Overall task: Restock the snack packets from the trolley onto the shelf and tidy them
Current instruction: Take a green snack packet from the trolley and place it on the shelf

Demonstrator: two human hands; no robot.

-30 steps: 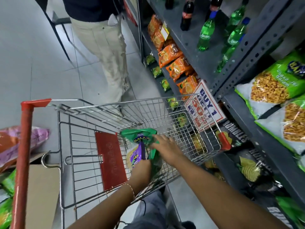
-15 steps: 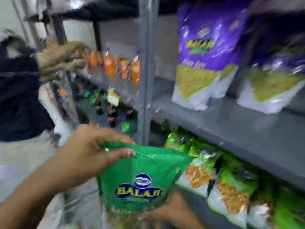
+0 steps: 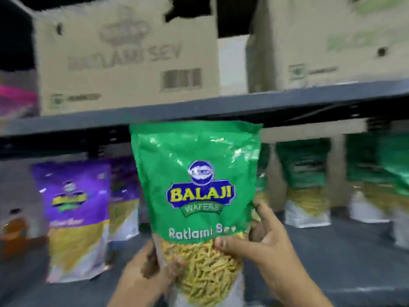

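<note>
Purple packets [image 3: 75,218] stand at the left of the grey shelf [image 3: 332,251], upright and facing out, with a second purple one just behind and to the right of the front one. Next comes the green packet [image 3: 194,196] in hand, held upright in front of the shelf opening, its top edge level with the underside of the upper shelf board [image 3: 199,107], on which cardboard boxes [image 3: 124,54] sit. The left hand [image 3: 143,275] supports the packet low on its left edge, fingers wrapped behind the clear lower part, so how tightly they close cannot be told. The right hand [image 3: 263,242] pinches the right side, thumb pressed on the front near the printed name and fingers curled round the edge. Further right, a row of green packets [image 3: 307,185] of what looks like the same kind stands at the back of the shelf, with bare shelf in front of them. To do this step well, I would judge the packet belongs with that green row, not the purple group, so it should travel right and back, base first, and be set flat on its gusset so it stands without leaning. Keeping both hands low helps steady it; the label should face forward, in line with its neighbours.
</note>
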